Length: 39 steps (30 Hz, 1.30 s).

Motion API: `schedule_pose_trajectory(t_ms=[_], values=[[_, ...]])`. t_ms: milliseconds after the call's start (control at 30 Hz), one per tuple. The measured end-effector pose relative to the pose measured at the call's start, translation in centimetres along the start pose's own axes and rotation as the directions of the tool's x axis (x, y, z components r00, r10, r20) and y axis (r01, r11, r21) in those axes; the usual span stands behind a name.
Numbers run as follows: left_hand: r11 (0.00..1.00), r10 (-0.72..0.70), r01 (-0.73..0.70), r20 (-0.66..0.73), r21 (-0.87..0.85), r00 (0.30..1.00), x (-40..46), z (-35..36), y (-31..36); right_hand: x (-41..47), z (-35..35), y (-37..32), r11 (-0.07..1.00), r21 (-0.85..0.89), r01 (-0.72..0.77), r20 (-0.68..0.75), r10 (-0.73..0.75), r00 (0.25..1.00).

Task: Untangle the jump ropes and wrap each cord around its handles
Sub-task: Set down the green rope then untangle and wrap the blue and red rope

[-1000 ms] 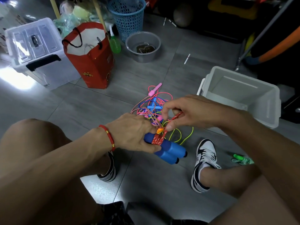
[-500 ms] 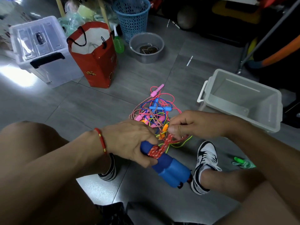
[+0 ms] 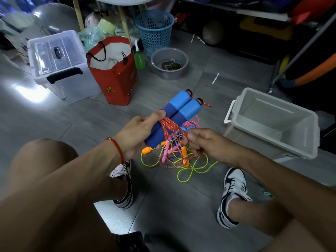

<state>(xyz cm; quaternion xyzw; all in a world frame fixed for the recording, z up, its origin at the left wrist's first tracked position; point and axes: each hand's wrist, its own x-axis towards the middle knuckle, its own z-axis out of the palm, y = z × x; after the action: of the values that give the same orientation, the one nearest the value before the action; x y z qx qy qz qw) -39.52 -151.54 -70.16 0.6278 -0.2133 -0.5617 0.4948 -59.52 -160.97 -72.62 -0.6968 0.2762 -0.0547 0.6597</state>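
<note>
The grey tiled floor (image 3: 54, 124) carried everything, with the person's bare knees and two black-and-white sneakers (image 3: 231, 195) framing the work area. To the right stood an open translucent bin (image 3: 272, 131), well apart from the ropes; to the far left sat a lidded clear storage box (image 3: 60, 70) with a black handle. Beside that box a red paper bag (image 3: 116, 82) stood upright, and behind it a blue mesh basket (image 3: 154, 28), a grey basin (image 3: 169, 70) and a green spray bottle (image 3: 139, 59) crowded near a table leg.

On the floor between the feet lay the tangle of remaining jump ropes (image 3: 178, 157), with pink and orange handles and loops of yellow-green, pink and blue cord, partly hidden behind both hands.

Above the tangle, the left hand (image 3: 140, 135) gripped the pair of blue handles (image 3: 176, 113) side by side, thumb pressing the red-and-white cord (image 3: 168, 126) where it crossed them in several turns. The handles tilted up and away, light-blue ends farthest from the person. The right hand (image 3: 205, 144) pinched the cord's free length just beside the handles, fingers curled around it.
</note>
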Motion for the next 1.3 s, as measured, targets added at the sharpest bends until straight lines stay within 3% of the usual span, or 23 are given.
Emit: schedule_pose_trajectory(t_ms=[100,200,333,567,733,900,1000,1167,1300], values=[[0.99,-0.043,0.044,-0.014,0.132,0.999,0.3,0.2,-0.2,0.0,0.5,-0.1,0.997,-0.013,-0.074,-0.093,0.073,0.993],[0.959,-0.014,0.009,0.014,0.283,1.0,-0.1,0.7,-0.2,-0.6,0.4,-0.7,0.995,-0.085,-0.055,-0.153,0.042,0.987],[0.968,0.021,-0.022,0.006,0.251,1.0,-0.4,0.4,-0.5,-1.2,0.5,-0.6,0.979,-0.203,-0.027,-0.206,-0.015,0.978],[0.972,-0.031,-0.043,0.304,0.233,0.952,-0.9,1.0,-1.0,-1.7,0.6,-1.2,0.973,-0.23,-0.021,-0.208,-0.028,0.978],[0.973,-0.07,0.001,0.288,0.232,0.955,-0.6,1.3,-0.7,-1.6,0.1,-1.4,0.918,-0.39,-0.064,-0.176,-0.006,0.984],[0.924,0.058,-0.072,0.049,0.376,0.997,1.1,0.4,-0.3,-1.4,-1.3,-0.9,0.756,-0.644,-0.116,-0.151,0.024,0.988],[0.889,0.168,-0.091,-0.135,0.449,0.977,2.6,-0.8,0.4,-1.8,-2.6,-1.3,0.686,-0.716,-0.13,-0.14,0.041,0.989],[0.929,0.178,-0.051,-0.322,0.365,0.93,3.9,-2.3,1.3,-3.0,-5.0,-2.3,0.575,-0.811,-0.112,-0.126,0.016,0.992],[0.939,0.177,-0.046,-0.364,0.342,0.915,4.2,-2.8,1.5,-3.5,-8.2,-1.4,0.531,-0.826,-0.19,-0.182,0.068,0.981]])
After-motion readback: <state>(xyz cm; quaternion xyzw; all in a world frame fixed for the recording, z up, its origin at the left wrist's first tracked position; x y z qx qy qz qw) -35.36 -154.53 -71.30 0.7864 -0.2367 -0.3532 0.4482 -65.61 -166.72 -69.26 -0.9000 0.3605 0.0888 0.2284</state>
